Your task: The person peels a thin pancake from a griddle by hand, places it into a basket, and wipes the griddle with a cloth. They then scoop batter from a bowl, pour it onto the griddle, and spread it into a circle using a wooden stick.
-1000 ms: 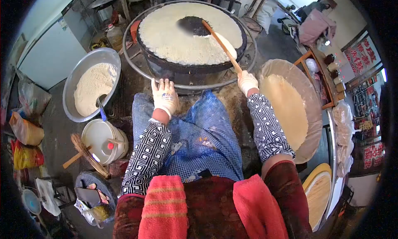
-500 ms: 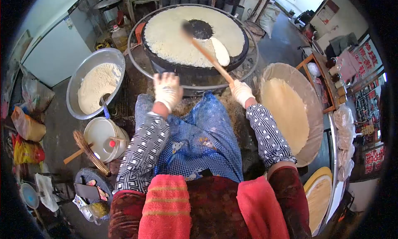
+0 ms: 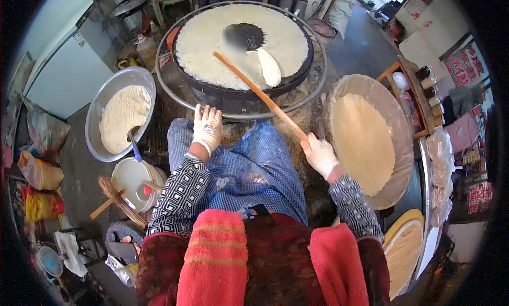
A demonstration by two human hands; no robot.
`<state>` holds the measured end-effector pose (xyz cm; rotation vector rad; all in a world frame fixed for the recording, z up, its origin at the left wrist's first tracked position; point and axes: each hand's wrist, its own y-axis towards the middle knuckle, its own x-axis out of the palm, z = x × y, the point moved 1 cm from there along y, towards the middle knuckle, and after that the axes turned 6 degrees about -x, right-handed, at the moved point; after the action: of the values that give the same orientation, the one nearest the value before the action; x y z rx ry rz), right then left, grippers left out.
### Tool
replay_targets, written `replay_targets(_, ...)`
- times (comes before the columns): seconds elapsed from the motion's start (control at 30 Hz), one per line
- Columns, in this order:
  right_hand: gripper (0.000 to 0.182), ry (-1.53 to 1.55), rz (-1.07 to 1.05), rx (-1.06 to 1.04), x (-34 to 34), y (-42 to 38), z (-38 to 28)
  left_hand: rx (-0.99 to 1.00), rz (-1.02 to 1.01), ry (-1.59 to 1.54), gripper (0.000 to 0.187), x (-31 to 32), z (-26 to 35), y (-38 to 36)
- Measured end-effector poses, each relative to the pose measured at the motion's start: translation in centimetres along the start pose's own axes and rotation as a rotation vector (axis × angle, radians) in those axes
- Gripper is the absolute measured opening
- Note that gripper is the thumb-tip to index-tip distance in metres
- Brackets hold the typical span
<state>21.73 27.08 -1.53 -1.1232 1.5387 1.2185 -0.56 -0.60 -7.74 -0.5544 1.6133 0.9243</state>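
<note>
My right hand [image 3: 321, 156], in a pale glove, is closed around the lower end of a long wooden stick [image 3: 260, 94]. The stick slants up and left over a big round griddle [image 3: 245, 36], and its far end is near the dark bare middle. Pale batter [image 3: 199, 41] covers most of the griddle in a ring. Right of the bare patch lies a smooth whitish oval lump [image 3: 269, 67]. My left hand [image 3: 208, 128], also gloved, is open with fingers extended beside the metal ring [image 3: 238, 116] round the griddle, above the blue checked apron.
At left stand a metal basin [image 3: 95, 112] of pale flour-like stuff with a ladle and a white bucket [image 3: 130, 186] with a brush beside it. On the right, a lined round basket [image 3: 400, 163] holds a large flat pancake [image 3: 363, 141]. Below it is a round board [image 3: 405, 247].
My right hand has drawn back toward me with the stick, whose far end has moved left and down. The left hand has lowered slightly. The whole view has shifted a little.
</note>
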Motion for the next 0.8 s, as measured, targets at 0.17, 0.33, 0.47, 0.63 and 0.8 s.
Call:
replay_targets(0.17, 0.028, -0.107, -0.191, 0.113, 1.5, -6.7, 4.0, -0.059, 0.046, -0.027, 0.045, -1.3, -0.3, -0.5)
replay_targets(0.33, 0.031, -0.213, -0.091, 0.112, 3.1, -2.7, 6.0, -0.016, -0.05, -0.022, 0.051, -0.6, 1.8, -0.4)
replay_targets(0.47, 0.033, -0.167, -0.204, 0.231, 4.4, 5.5, 7.9, 0.007, -0.046, -0.013, 0.052, -0.1, 0.2, -0.6)
replay_targets(0.63, 0.03, -0.066, -0.187, 0.18, 3.9, 12.3, 8.1, -0.025, -0.061, 0.015, 0.053, -0.9, -0.7, -0.4)
replay_targets(0.8, 0.034, -0.029, -0.292, 0.002, 3.1, 10.5, 6.3, -0.126, -0.166, 0.053, 0.056, -1.7, -2.0, 0.3)
